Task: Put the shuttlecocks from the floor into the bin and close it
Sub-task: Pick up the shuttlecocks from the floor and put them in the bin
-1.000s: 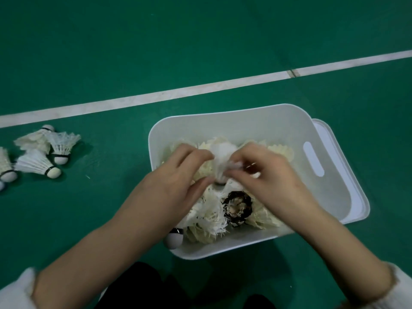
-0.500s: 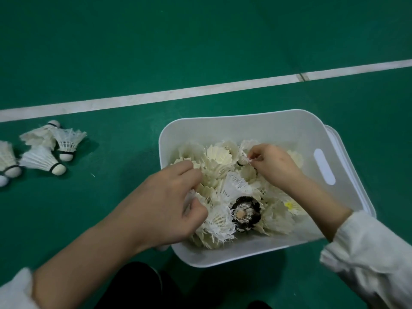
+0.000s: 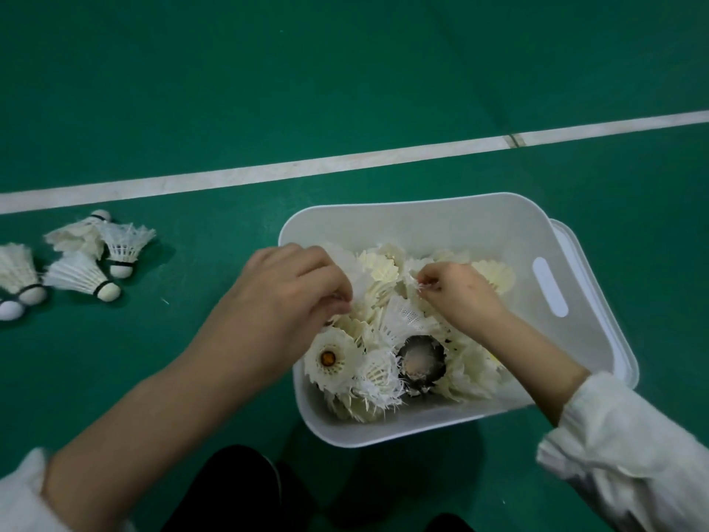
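Observation:
A white plastic bin [image 3: 452, 216] stands on the green floor, holding several white shuttlecocks [image 3: 383, 362] and one dark one [image 3: 421, 360]. My left hand [image 3: 284, 297] hangs over the bin's left rim, its fingers pinching the feathers of a white shuttlecock [image 3: 355, 272]. Inside the bin my right hand [image 3: 460, 293] pinches the feather edge of another shuttlecock [image 3: 416, 276]. Several more shuttlecocks [image 3: 82, 259] lie on the floor at the far left. The white lid [image 3: 598, 297] lies under the bin, showing past its right side.
A white court line [image 3: 345, 163] crosses the green floor behind the bin. My dark-clothed knees [image 3: 238, 489] are at the bottom edge, just in front of the bin.
My left hand has risen from the pile to the bin's left rim and now pinches a shuttlecock. My right hand stays in the bin, still pinching feathers.

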### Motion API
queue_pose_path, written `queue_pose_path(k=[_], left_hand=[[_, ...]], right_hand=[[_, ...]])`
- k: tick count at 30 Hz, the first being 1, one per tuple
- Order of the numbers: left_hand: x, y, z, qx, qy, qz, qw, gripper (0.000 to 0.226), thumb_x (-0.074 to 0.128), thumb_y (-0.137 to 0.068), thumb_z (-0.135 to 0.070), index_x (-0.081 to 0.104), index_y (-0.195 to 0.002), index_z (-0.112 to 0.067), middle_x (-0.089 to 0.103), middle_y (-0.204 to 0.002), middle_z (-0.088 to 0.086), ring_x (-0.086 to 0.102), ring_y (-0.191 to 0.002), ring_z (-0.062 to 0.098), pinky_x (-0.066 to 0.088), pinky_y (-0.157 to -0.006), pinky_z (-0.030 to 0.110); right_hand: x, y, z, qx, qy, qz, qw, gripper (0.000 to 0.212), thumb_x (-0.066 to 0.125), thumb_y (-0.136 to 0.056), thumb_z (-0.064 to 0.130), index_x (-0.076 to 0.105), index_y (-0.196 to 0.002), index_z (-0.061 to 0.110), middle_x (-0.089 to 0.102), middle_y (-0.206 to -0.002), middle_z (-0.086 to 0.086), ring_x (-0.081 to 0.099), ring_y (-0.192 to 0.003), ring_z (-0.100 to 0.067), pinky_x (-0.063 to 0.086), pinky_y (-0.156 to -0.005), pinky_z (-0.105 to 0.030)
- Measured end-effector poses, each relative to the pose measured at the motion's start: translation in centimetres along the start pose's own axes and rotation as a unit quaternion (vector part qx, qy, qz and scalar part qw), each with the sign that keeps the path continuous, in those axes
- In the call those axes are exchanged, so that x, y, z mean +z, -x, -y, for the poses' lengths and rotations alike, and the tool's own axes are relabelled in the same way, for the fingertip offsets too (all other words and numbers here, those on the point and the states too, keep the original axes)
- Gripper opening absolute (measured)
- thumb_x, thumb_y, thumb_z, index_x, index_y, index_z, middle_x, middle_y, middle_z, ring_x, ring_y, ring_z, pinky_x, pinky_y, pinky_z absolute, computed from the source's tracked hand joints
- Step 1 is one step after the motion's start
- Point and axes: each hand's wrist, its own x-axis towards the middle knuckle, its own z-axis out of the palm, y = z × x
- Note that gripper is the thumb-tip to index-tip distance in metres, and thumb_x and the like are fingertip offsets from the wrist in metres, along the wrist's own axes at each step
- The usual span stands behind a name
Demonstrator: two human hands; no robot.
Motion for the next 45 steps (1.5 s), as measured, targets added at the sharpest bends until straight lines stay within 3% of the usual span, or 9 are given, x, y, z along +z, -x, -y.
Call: queue_pose_path(k=[5, 7, 10, 18, 23, 30, 36, 40, 45], left_hand=[[0.5, -0.9, -0.1, -0.001, 0.042, -0.026, 0.999, 0.026, 0.050, -0.081, -0.034, 0.069, -0.078, -0.017, 0.056, -0.080, -0.006, 0.045, -0.079, 0.010, 0.033, -0.071, 0.021], [0.9, -1.6, -0.5, 0.014, 0.075, -0.032, 0.997, 0.024, 0.052, -0.081, -0.032, 0.069, -0.078, -0.014, 0.053, -0.080, -0.008, 0.043, -0.079, 0.008, 0.034, -0.069, 0.017], [1.3, -2.5, -1.5, 0.027, 0.106, -0.045, 0.993, 0.018, 0.056, -0.082, -0.027, 0.068, -0.081, -0.014, 0.048, -0.083, -0.013, 0.040, -0.079, 0.005, 0.032, -0.070, 0.012], [-1.9, -0.8, -0.7, -0.050, 0.097, -0.043, 0.993, 0.032, 0.046, -0.089, -0.037, 0.054, -0.118, -0.028, 0.048, -0.117, -0.019, 0.046, -0.099, -0.007, 0.037, -0.089, 0.008], [-2.7, 1.8, 3.6, -0.166, 0.020, 0.010, 0.986, 0.019, 0.052, -0.089, -0.028, 0.060, -0.106, -0.022, 0.061, -0.098, -0.008, 0.057, -0.086, 0.010, 0.046, -0.082, 0.032], [-1.3, 5.8, 7.3, -0.241, 0.011, 0.025, 0.970, 0.011, 0.057, -0.087, -0.022, 0.064, -0.095, -0.020, 0.065, -0.090, -0.003, 0.060, -0.080, 0.016, 0.048, -0.077, 0.033], [-1.0, 9.8, 13.3, -0.353, -0.042, 0.057, 0.933, 0.017, 0.056, -0.087, -0.021, 0.063, -0.102, -0.015, 0.065, -0.100, 0.006, 0.059, -0.091, 0.025, 0.044, -0.077, 0.034], [-1.4, 11.9, 17.3, -0.408, -0.080, 0.021, 0.909, 0.035, 0.058, -0.084, -0.018, 0.053, -0.117, -0.011, 0.052, -0.119, 0.013, 0.056, -0.100, 0.034, 0.046, -0.081, 0.042], [-2.4, 12.2, 22.6, -0.460, -0.102, -0.057, 0.880, 0.052, 0.056, -0.088, -0.018, 0.034, -0.133, -0.004, 0.033, -0.134, 0.019, 0.053, -0.100, 0.043, 0.043, -0.078, 0.045]], right_hand=[[-3.9, 3.3, 1.6, -0.080, -0.028, -0.109, 0.990, 0.044, 0.061, -0.086, 0.023, 0.046, -0.127, 0.027, 0.047, -0.127, 0.008, 0.057, -0.100, -0.013, 0.047, -0.087, -0.032], [-5.3, 5.4, 3.3, -0.150, -0.146, -0.081, 0.974, 0.041, 0.064, -0.084, 0.020, 0.050, -0.121, 0.032, 0.048, -0.118, 0.019, 0.057, -0.089, 0.001, 0.048, -0.075, -0.015], [-4.8, 6.6, 4.5, -0.220, -0.161, -0.034, 0.962, 0.027, 0.067, -0.082, 0.018, 0.059, -0.105, 0.028, 0.046, -0.123, 0.020, 0.056, -0.084, 0.001, 0.049, -0.079, -0.018], [-4.8, 6.2, 1.9, -0.119, -0.115, -0.155, 0.974, 0.016, 0.058, -0.089, 0.024, 0.064, -0.097, 0.011, 0.052, -0.101, 0.009, 0.057, -0.075, -0.011, 0.047, -0.075, -0.028], [-1.1, 5.0, 1.5, -0.027, -0.051, -0.014, 0.998, 0.018, 0.054, -0.091, 0.022, 0.064, -0.099, 0.009, 0.063, -0.104, -0.004, 0.055, -0.082, -0.015, 0.041, -0.064, -0.020], [-2.2, 4.3, 3.0, -0.024, 0.018, 0.120, 0.992, 0.039, 0.053, -0.091, 0.031, 0.054, -0.126, 0.015, 0.052, -0.134, -0.001, 0.054, -0.116, -0.019, 0.040, -0.095, -0.029], [-5.9, 5.5, 9.7, -0.163, 0.104, -0.010, 0.981, 0.027, 0.047, -0.091, 0.038, 0.056, -0.113, 0.025, 0.057, -0.115, 0.004, 0.059, -0.091, -0.018, 0.042, -0.077, -0.030], [-4.2, 4.8, 17.4, -0.320, 0.042, 0.037, 0.946, 0.020, 0.048, -0.090, 0.035, 0.059, -0.104, 0.025, 0.055, -0.105, 0.005, 0.057, -0.094, -0.016, 0.044, -0.084, -0.031], [1.9, 1.1, 24.2, -0.336, -0.023, 0.034, 0.941, 0.020, 0.050, -0.090, 0.028, 0.061, -0.104, 0.020, 0.055, -0.104, -0.001, 0.058, -0.096, -0.020, 0.044, -0.087, -0.032]])
